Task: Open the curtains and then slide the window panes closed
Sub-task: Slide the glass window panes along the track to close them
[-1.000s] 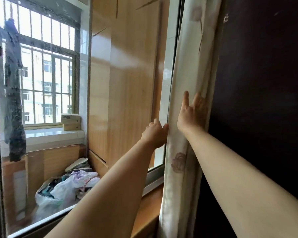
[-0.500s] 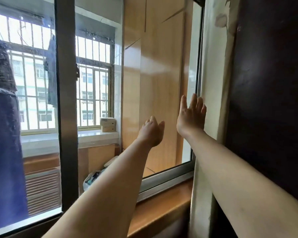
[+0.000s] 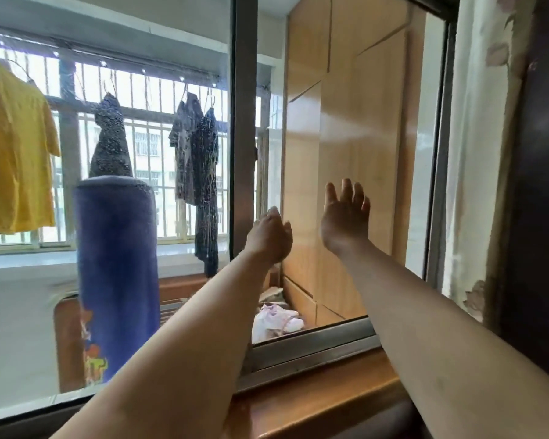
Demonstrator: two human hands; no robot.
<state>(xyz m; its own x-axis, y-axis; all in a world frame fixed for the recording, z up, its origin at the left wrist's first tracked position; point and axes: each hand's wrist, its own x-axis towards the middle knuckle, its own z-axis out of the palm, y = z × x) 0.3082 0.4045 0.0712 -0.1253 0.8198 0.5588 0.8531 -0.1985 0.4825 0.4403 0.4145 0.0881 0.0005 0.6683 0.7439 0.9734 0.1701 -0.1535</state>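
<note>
The pale flowered curtain hangs bunched at the far right, against a dark wall. A grey vertical pane frame stands in the middle of the window, with dusty glass to its left. The section to its right, ending at the right window frame, looks unglazed or clear. My left hand is raised just right of the pane frame, fingers loosely curled, holding nothing. My right hand is held up flat with fingers spread, in front of the right section, apart from the curtain.
A wooden sill and metal track run below my arms. Beyond the window are a blue punching bag, hanging clothes, a yellow shirt, a wooden cabinet and a white bag on the floor.
Both hands have left the curtain and moved left. The view has swung left, so the pane frame and hanging laundry now show and the curtain sits at the right edge.
</note>
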